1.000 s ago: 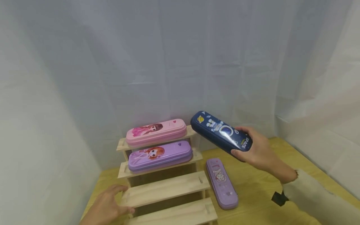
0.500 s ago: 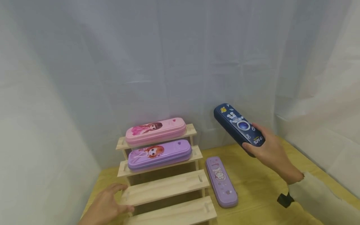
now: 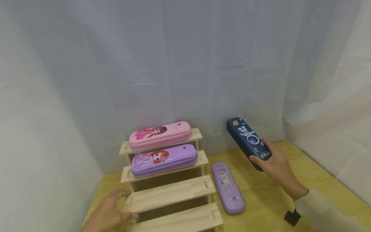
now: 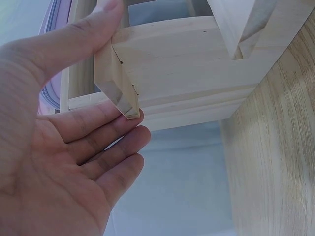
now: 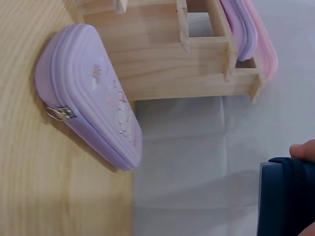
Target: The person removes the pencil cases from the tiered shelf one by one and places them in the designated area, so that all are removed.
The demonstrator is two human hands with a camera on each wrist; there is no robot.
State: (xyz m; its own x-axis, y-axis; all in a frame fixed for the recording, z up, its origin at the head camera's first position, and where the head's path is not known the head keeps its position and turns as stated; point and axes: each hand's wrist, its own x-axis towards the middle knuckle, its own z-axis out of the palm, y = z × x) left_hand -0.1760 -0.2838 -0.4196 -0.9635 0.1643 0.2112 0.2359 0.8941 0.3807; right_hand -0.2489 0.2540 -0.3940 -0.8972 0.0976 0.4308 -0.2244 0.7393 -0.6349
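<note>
On the right of the head view, my right hand (image 3: 275,167) grips the near end of a navy space-print pencil case (image 3: 246,143), held tilted above the table. The case's zip edge and two bits of that hand show at the right wrist view's lower right. My left hand (image 3: 108,211) holds the left end of a board of the stepped wooden rack (image 3: 174,193), its thumb (image 4: 74,46) on one side and fingers on the other. A pink pencil case (image 3: 160,135) lies on the top step, a purple one (image 3: 165,160) on the step below.
A lilac pencil case (image 3: 228,188) lies on the wooden table (image 3: 261,199) beside the rack's right side. Grey-white sheeting (image 3: 185,64) hangs behind and on both sides. The two lower steps of the rack are bare.
My right hand has carried the navy pencil case to the right, away from the rack, and then lowered it a little. My left hand stays on the rack.
</note>
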